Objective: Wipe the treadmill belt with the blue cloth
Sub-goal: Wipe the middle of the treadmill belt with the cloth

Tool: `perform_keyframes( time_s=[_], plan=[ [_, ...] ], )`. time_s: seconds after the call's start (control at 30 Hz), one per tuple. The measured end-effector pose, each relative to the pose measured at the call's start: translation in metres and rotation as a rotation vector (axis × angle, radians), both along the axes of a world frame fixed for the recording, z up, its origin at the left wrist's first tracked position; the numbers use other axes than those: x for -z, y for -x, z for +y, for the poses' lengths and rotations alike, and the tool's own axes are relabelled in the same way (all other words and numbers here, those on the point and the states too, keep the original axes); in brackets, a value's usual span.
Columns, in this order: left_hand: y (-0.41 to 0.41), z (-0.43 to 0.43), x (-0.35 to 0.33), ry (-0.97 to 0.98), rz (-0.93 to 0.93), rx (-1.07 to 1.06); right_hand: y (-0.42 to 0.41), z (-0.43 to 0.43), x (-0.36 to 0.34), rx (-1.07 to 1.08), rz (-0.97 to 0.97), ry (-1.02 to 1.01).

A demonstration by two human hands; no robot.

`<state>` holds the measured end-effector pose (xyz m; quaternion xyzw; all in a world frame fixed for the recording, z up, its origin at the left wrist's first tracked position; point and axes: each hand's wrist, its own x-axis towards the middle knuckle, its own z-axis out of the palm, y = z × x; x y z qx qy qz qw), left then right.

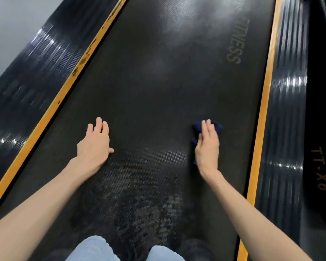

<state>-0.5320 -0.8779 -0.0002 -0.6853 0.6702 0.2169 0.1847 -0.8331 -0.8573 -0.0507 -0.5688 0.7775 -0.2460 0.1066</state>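
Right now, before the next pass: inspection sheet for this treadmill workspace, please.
surface: treadmill belt, black and textured; mottled patches near the knees, glare at the far end.
job's things: blue cloth, bunched on the belt's right side under the right hand.
clutter: nothing seen.
grips: left hand flat on the belt, holding nothing; right hand presses the cloth with straight fingers.
cables: nothing seen.
surroundings: orange strips along both belt edges, ribbed side rails outside them, grey floor at left.

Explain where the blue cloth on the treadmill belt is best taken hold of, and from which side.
From above: the blue cloth lies bunched and low on the belt under the flat right hand. Probably gather its middle folds into the palm.
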Motion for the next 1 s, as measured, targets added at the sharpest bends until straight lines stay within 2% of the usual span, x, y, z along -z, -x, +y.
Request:
perform_keyframes(
  time_s=[0.07, 0.13, 0.17, 0.2, 0.3, 0.4, 0.47, 0.5, 0.53, 0.63, 0.67, 0.7, 0.77, 0.9, 1.0],
  plan=[
    [0.006, -0.002, -0.002, -0.022, -0.036, 0.008, -0.025, 0.043, 0.000, -0.373, 0.072, -0.046],
    [0.014, -0.008, -0.006, 0.029, -0.061, 0.078, -0.015, 0.078, -0.003, -0.709, 0.177, -0.084],
    [0.020, -0.011, -0.009, 0.084, -0.034, 0.146, 0.002, 0.083, -0.005, -0.817, 0.228, -0.093],
    [0.029, -0.015, -0.010, 0.131, 0.017, 0.232, 0.021, 0.080, -0.006, -0.834, 0.256, -0.101],
    [0.066, -0.016, -0.012, 0.078, 0.180, 0.389, 0.077, 0.042, -0.007, -0.480, 0.210, -0.099],
    [0.082, -0.014, -0.011, -0.017, 0.094, 0.423, 0.098, 0.001, -0.017, -0.074, 0.047, -0.096],
    [0.077, -0.013, -0.009, 0.010, 0.072, 0.426, 0.082, -0.004, -0.016, 0.076, -0.002, -0.053],
    [0.075, -0.012, -0.008, 0.021, 0.081, 0.408, 0.068, 0.003, -0.012, 0.020, 0.015, -0.024],
    [0.074, -0.009, -0.006, 0.036, 0.090, 0.391, 0.052, 0.017, -0.009, -0.154, 0.047, -0.004],
    [0.076, -0.004, -0.003, 0.050, 0.084, 0.373, 0.017, 0.080, -0.009, -0.890, 0.154, -0.077],
    [0.076, -0.005, -0.004, 0.038, 0.086, 0.363, 0.021, 0.093, -0.009, -1.049, 0.190, -0.113],
    [0.075, -0.007, -0.005, 0.022, 0.091, 0.352, 0.032, 0.094, -0.011, -1.120, 0.222, -0.115],
    [0.073, -0.011, -0.006, -0.003, 0.103, 0.321, 0.058, 0.075, -0.011, -0.994, 0.238, -0.085],
    [0.071, -0.008, -0.003, 0.008, 0.133, 0.315, 0.095, 0.027, -0.009, -0.319, 0.147, -0.046],
    [0.068, -0.011, -0.002, 0.040, 0.099, 0.378, 0.074, 0.012, -0.010, 0.001, 0.005, -0.022]
  ],
)
